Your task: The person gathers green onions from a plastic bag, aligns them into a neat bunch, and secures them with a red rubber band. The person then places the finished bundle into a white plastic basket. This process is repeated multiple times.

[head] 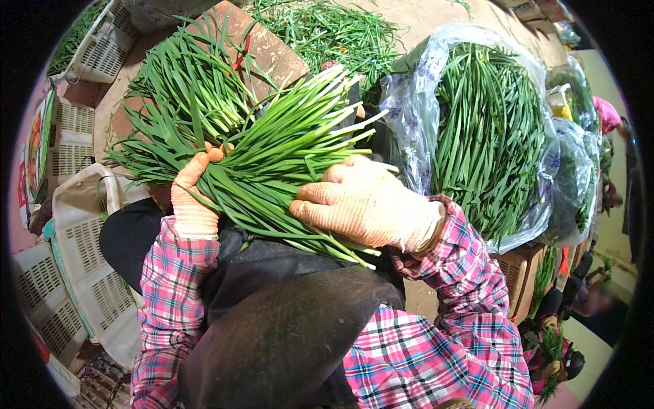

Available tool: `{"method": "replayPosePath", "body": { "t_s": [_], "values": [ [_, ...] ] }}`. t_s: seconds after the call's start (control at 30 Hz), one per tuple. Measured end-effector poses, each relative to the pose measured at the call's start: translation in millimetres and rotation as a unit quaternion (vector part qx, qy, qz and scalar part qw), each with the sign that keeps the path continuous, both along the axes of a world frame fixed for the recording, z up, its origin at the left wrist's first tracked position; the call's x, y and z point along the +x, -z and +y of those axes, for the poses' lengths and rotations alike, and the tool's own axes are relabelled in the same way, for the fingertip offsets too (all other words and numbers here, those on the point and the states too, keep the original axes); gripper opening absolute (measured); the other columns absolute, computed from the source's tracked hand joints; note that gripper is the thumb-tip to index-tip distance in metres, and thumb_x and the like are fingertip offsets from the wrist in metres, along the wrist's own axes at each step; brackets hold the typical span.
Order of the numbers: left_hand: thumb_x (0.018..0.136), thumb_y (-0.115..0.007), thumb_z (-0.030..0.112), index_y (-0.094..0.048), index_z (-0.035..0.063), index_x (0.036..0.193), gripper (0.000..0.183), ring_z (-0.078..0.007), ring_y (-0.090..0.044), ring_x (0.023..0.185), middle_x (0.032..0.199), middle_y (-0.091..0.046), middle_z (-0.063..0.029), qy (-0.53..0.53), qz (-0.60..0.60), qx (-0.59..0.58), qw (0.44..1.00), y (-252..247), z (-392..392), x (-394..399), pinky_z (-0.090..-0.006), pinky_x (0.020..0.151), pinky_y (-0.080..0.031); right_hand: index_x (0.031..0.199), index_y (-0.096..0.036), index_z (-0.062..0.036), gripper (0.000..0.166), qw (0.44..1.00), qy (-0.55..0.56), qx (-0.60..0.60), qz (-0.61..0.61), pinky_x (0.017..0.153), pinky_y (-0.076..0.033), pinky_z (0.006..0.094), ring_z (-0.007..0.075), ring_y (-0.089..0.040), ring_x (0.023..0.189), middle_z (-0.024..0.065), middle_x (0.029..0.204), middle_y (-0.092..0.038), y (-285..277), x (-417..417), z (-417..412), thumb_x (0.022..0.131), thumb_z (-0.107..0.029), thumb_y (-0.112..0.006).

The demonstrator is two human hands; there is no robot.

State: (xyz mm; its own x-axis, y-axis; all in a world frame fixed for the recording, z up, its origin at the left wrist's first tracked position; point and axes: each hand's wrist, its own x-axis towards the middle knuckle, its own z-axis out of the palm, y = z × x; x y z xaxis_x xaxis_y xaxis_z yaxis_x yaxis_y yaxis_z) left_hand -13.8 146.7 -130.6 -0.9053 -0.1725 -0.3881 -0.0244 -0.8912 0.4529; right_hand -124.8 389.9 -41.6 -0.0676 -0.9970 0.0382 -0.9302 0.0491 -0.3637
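Observation:
A thick bunch of garlic chives (pixel 286 148) lies across my lap, its pale stem ends pointing right and its leaves left. My left hand (pixel 196 189), in an orange knitted glove, is closed around the leafy part. My right hand (pixel 360 202), gloved alike, rests over the stems on the right side with its fingers bent; whether it grips them I cannot tell. Just beyond my left hand, another heap of chives (pixel 189 87) lies on a reddish-brown board (pixel 276 56), with a red tie (pixel 244 51) by it.
A clear plastic bag (pixel 419 102) packed with chives stands at the right. Loose chives (pixel 332 30) cover the floor ahead. White plastic crates (pixel 87 245) stand at the left. At the lower right, another person (pixel 557 353) holds greens.

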Motion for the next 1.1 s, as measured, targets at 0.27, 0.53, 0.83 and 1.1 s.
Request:
{"method": "replayPosePath", "body": {
  "t_s": [0.27, 0.53, 0.83, 1.1],
  "values": [
    [0.082, -0.058, 0.012, -0.062, -0.0007, 0.091, 0.016, -0.0275, -0.057, 0.099, 0.101, -0.062, -0.0153, -0.051, -0.045, -0.080, 0.995, 7.8, -4.2, 5.3, -0.0428, 0.092, -0.045, 0.102, -0.064, -0.0086, 0.020, 0.735, 0.505, -0.285, -0.351, 0.069, -0.047, 0.0214, 0.0101, -0.060, 0.077, 0.0034, 0.089, -0.065, -6.6, -61.7, 86.5, 0.086, -0.019, -0.058],
    [0.076, -0.064, 0.009, -0.060, 0.0014, 0.090, 0.016, -0.0272, -0.057, 0.098, 0.095, -0.061, -0.0134, -0.060, -0.044, -0.091, 0.993, -6.0, 2.2, -2.6, -0.0430, 0.091, -0.045, 0.109, -0.059, -0.0016, 0.032, 0.729, 0.331, -0.079, -0.593, 0.077, -0.045, 0.0258, 0.0087, -0.054, 0.086, 0.0066, 0.094, -0.064, 32.6, -28.0, 17.1, 0.082, -0.018, -0.065],
    [0.080, -0.061, 0.012, -0.058, 0.0038, 0.099, 0.020, -0.0283, -0.056, 0.102, 0.097, -0.062, -0.0129, -0.016, -0.023, -0.122, 0.992, -22.9, 12.8, -5.5, -0.0449, 0.093, -0.044, 0.099, -0.063, 0.0017, 0.028, 0.658, 0.424, -0.174, -0.597, 0.073, -0.044, 0.0224, 0.0074, -0.055, 0.078, 0.0026, 0.086, -0.064, 16.5, -38.7, 11.8, 0.076, -0.014, -0.065],
    [0.077, -0.062, 0.005, -0.059, -0.0009, 0.093, 0.017, -0.0249, -0.060, 0.091, 0.096, -0.063, -0.0149, -0.069, -0.024, -0.199, 0.977, -52.1, 32.1, -12.5, -0.0365, 0.083, -0.049, 0.089, -0.064, -0.0034, 0.022, 0.912, 0.400, -0.064, -0.059, 0.061, -0.048, 0.0277, 0.0124, -0.059, 0.066, 0.0057, 0.069, -0.063, 33.1, -72.6, 34.6, 0.080, -0.023, -0.064]
  ]
}}
